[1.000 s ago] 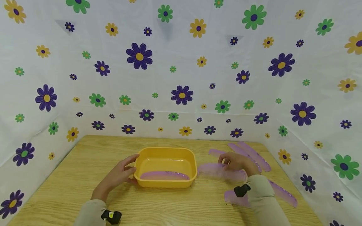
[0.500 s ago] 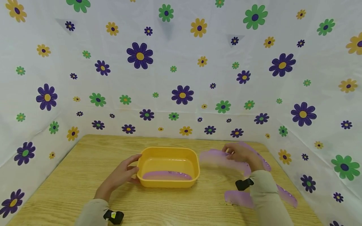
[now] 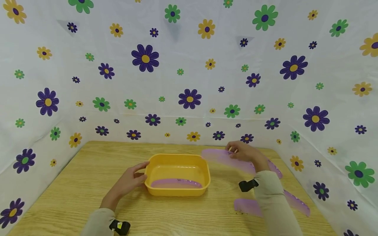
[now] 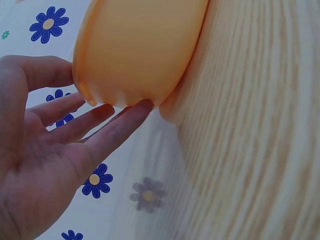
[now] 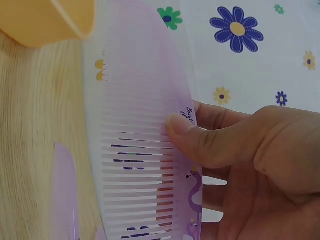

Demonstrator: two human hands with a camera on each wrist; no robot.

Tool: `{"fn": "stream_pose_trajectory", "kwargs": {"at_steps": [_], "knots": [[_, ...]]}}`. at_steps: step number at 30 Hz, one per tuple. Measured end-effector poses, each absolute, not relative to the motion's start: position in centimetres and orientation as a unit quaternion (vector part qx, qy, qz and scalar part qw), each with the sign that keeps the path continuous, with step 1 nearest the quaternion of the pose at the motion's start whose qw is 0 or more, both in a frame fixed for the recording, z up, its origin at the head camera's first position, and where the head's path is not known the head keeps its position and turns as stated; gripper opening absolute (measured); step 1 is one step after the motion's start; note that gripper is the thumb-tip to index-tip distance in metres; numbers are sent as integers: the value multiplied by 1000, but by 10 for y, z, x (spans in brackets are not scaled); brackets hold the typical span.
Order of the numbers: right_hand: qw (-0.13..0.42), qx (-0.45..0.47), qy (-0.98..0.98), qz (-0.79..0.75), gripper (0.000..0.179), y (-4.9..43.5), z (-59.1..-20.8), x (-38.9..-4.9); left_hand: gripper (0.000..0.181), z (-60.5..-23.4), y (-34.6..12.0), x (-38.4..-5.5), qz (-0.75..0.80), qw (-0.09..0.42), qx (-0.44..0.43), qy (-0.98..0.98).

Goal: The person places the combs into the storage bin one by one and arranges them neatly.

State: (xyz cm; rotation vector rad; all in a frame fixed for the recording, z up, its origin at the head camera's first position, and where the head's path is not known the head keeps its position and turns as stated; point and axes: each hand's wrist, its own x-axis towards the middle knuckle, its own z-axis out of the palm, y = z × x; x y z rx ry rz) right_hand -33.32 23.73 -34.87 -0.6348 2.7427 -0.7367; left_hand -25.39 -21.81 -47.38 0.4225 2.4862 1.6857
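My right hand (image 3: 243,151) pinches a translucent lilac comb (image 5: 145,95) by its back, thumb on the near face beside small lettering and a flamingo print. The comb reaches leftward to near the far right corner of a yellow plastic tub (image 3: 177,192), its teeth facing the front. My left hand (image 3: 127,183) rests its extended fingers against the tub's left end; in the left wrist view the fingertips (image 4: 145,104) touch the outer wall and rim. Inside the tub lies another lilac comb (image 3: 176,183), back side up along the front wall.
Several more lilac combs lie on the wooden table (image 3: 68,196): one comb (image 3: 274,168) partly behind the right wrist, one comb (image 3: 297,204) at the right edge, and one comb (image 3: 247,207) partly under the right forearm. A white flowered cloth (image 3: 165,78) walls the back and sides.
My right hand has moved back and up across the table, carrying the comb from beside the tub toward the back edge. The tub has shifted slightly right with my left hand against it.
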Motion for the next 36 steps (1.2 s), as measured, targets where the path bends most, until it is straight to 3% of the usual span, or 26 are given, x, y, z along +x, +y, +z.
{"fn": "stream_pose_trajectory", "kwargs": {"at_steps": [7,36], "knots": [[118,-230,933,-253,18,221,-344,-340,58,-473,-218,-254,540,31,130,831],[160,-187,945,-216,19,134,-345,-348,58,-471,-218,-252,532,34,121,837]]}}
